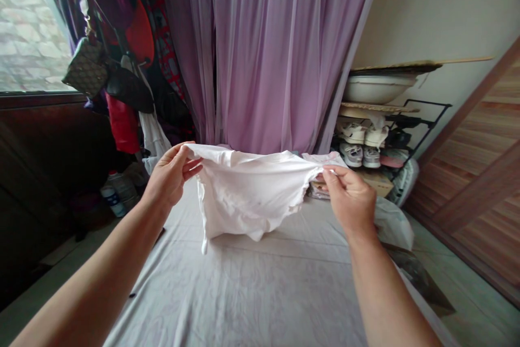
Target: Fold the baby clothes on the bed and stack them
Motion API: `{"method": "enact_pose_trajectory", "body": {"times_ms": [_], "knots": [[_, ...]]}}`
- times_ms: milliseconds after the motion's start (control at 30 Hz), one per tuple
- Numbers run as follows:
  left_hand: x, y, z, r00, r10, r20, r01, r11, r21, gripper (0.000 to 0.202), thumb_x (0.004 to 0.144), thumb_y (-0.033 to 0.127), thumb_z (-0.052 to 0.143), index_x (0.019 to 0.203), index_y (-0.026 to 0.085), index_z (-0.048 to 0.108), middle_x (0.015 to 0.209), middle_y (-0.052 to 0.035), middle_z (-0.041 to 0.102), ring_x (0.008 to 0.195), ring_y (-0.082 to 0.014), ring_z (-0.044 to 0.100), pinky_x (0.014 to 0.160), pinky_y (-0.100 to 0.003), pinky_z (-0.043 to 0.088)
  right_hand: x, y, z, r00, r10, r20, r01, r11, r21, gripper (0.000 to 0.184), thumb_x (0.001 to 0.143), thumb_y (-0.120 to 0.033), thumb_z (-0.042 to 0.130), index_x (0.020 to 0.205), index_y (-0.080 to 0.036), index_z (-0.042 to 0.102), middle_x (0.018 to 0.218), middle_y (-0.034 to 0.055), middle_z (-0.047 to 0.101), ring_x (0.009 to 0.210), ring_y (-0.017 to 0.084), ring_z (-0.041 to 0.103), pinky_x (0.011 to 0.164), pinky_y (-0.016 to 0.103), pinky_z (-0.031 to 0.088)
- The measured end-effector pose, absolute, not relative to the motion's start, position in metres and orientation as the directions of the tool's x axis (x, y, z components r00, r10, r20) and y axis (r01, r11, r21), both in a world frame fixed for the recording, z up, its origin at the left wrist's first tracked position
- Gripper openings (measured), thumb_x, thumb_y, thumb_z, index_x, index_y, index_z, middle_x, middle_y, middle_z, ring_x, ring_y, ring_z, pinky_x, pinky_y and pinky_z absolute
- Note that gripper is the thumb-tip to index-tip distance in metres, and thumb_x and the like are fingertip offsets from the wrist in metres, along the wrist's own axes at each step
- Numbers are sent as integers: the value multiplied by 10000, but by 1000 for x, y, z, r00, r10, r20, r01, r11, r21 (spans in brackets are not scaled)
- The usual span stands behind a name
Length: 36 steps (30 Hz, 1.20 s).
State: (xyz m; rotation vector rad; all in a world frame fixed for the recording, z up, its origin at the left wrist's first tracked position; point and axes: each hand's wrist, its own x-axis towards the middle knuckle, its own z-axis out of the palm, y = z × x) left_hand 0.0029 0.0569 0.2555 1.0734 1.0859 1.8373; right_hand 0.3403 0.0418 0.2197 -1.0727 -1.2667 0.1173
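Observation:
A white cloth garment [254,190] with ruffled side edges is stretched out in the air above the bed-like surface covered with a pale patterned sheet [260,287]. I cannot tell which kind of garment it is. My left hand [173,171] pinches its upper left corner between thumb and fingers. At the upper right corner, my right hand [351,192] is closed on the ruffled edge. The cloth sags between the two hands, its lower edge hanging close to the sheet. Partly hidden behind the garment and my right hand, folded clothes [331,160] lie at the sheet's far end.
A purple curtain [272,54] hangs at the back. On the right stands a rack with shoes [361,155] and a white basin [377,89], near a wooden door [479,184]. Bags [87,68] hang at left, above bottles [117,192] on the floor.

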Motion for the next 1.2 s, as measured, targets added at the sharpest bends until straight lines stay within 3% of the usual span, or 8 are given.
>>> {"method": "enact_pose_trajectory", "body": {"times_ms": [200, 333, 567, 767, 867, 933, 1067, 1200], "knots": [[-7, 65, 263, -446, 850, 280, -221, -407, 886, 290, 783, 419, 692, 999, 231, 642, 794, 1, 689, 757, -173, 714, 634, -271, 586, 329, 32, 232, 329, 617, 715, 427, 578, -696, 330, 822, -478, 631, 920, -174, 711, 756, 51, 740, 656, 190, 695, 580, 297, 561], [-17, 70, 280, -479, 806, 348, -138, -460, 877, 269, 788, 433, 692, 996, 266, 659, 883, -21, 713, 852, -210, 706, 601, -276, 573, 316, 37, 228, 254, 665, 702, 385, 596, -704, 302, 833, -457, 613, 931, -186, 707, 797, 58, 744, 739, 206, 706, 633, 308, 561], [-17, 78, 319, -468, 691, 551, 128, -564, 816, 348, 822, 550, 639, 1061, 297, 656, 995, -3, 715, 1054, -225, 651, 811, -362, 543, 302, 52, 226, 215, 820, 531, 171, 503, -847, 355, 763, -514, 657, 883, -184, 709, 790, 71, 743, 755, 227, 712, 558, 287, 541], [24, 127, 332, -366, 660, 656, 116, -667, 736, 408, 800, 558, 656, 1048, 234, 669, 970, -26, 721, 1014, -208, 651, 808, -312, 525, 307, 13, 222, 209, 852, 480, 94, 471, -877, 357, 771, -515, 679, 888, -180, 720, 732, 58, 735, 697, 206, 705, 516, 260, 540], [63, 169, 306, -232, 733, 639, 62, -645, 762, 468, 785, 555, 660, 1087, 197, 662, 1040, -56, 718, 1018, -205, 654, 835, -298, 525, 322, 13, 197, 260, 868, 422, 105, 409, -906, 382, 759, -532, 681, 884, -173, 721, 741, 66, 737, 708, 218, 713, 513, 267, 549], [89, 190, 269, -75, 816, 574, 61, -570, 819, 556, 806, 516, 643, 1262, 202, 581, 1176, -75, 685, 1114, -204, 623, 920, -315, 497, 338, 21, 167, 337, 875, 349, 106, 333, -937, 411, 743, -548, 678, 887, -165, 716, 758, 80, 742, 724, 233, 722, 520, 279, 557], [113, 186, 167, 156, 953, 261, 240, -293, 926, 791, 847, 449, 588, 1512, 177, 258, 1357, -156, 578, 1227, -239, 566, 1014, -406, 444, 378, 32, 79, 472, 865, 170, 133, 121, -984, 424, 694, -541, 671, 871, -157, 710, 777, 101, 752, 728, 264, 730, 544, 323, 571], [84, 141, 71, 297, 943, 152, 594, -307, 743, 620, 828, 461, 589, 1392, 224, 493, 1408, -124, 540, 1309, -282, 490, 1095, -445, 371, 408, 30, 4, 470, 865, 173, 293, 31, -956, 278, 722, -420, 625, 845, -193, 725, 695, 72, 746, 629, 273, 718, 504, 341, 550]]}}
